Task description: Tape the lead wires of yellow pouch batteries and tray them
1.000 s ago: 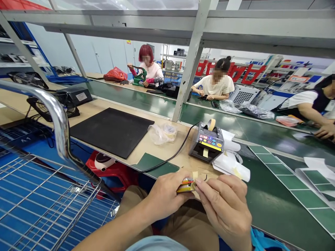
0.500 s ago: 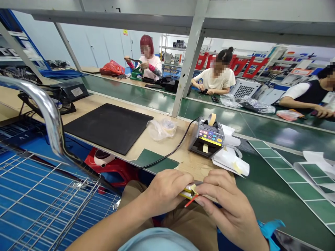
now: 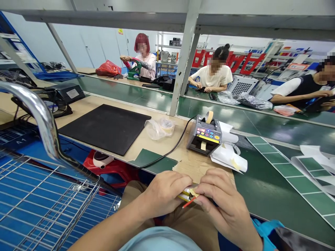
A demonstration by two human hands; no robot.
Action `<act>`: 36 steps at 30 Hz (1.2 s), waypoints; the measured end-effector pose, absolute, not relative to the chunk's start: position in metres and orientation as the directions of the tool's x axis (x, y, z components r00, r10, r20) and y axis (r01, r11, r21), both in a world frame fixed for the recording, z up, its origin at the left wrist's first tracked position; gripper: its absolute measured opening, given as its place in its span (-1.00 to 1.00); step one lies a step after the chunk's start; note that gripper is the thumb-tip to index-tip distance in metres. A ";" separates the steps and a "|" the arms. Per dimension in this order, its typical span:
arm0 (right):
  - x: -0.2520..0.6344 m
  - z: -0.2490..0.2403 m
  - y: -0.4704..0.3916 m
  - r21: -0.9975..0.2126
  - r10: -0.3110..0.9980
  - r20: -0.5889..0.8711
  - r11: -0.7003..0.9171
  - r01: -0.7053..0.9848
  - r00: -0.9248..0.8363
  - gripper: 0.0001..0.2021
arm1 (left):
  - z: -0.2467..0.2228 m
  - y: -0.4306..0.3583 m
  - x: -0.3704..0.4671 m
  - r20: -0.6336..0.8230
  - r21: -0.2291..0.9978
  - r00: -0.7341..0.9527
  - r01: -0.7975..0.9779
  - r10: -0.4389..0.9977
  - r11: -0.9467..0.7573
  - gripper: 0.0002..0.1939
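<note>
My left hand (image 3: 166, 191) is closed around a silver battery pack with yellow edges (image 3: 184, 197), held above my lap at the table's front edge. A short red wire (image 3: 188, 203) sticks out of the pack's right end, its tip pointing down and left. At that same end my right hand (image 3: 222, 202) is closed, thumb and forefinger pinching a small piece of cream tape (image 3: 193, 193) against the pack. My fingers hide most of the pack.
A tape dispenser (image 3: 205, 134) stands just beyond my hands, a strip of tape poking from its front. Near it are a plastic bag (image 3: 159, 129), a black mat (image 3: 106, 128) and white backing paper (image 3: 230, 158). A wire cart (image 3: 52, 205) is at left. Co-workers sit across the green bench.
My hands stay on the pack at its right end with only slight finger shifts. The whole view has moved a little. Across the bench, the co-worker at far right has raised their hands.
</note>
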State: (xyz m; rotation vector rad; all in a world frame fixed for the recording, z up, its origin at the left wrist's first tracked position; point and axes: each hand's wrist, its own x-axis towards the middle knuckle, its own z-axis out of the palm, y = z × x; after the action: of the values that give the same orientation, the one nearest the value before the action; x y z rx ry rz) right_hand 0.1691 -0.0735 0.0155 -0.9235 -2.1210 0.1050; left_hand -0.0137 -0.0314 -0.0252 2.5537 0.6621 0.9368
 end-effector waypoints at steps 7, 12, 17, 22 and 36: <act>0.174 0.022 -0.071 -0.412 0.668 0.579 0.735 0.539 -0.467 -0.76 | -0.026 -0.033 -0.014 0.402 0.602 0.674 0.316 0.620 -0.734 -0.83; 0.175 0.023 -0.073 -0.277 0.621 0.596 0.754 0.596 -0.509 -0.76 | -0.019 -0.037 -0.013 0.247 0.700 0.677 0.369 0.693 -0.611 -0.82; 0.169 0.027 -0.081 -0.049 0.552 0.608 0.743 0.667 -0.570 -0.82 | -0.013 -0.043 -0.011 0.119 0.847 0.654 0.326 0.747 -0.420 -0.79; 0.168 0.031 -0.087 0.102 0.516 0.528 0.751 0.653 -0.675 -0.78 | -0.009 -0.048 -0.012 0.027 0.938 0.642 0.248 0.766 -0.241 -0.76; 0.178 0.015 -0.078 -0.178 0.644 0.619 0.673 0.718 -0.450 -0.62 | -0.027 -0.036 -0.012 0.105 0.941 0.498 0.231 0.861 -0.248 -0.76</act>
State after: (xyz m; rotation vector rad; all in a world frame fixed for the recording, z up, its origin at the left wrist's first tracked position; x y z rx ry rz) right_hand 0.1776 -0.0784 0.0148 -1.0439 -2.2131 -0.1436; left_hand -0.0118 -0.0358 -0.0266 1.7532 0.9256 0.7981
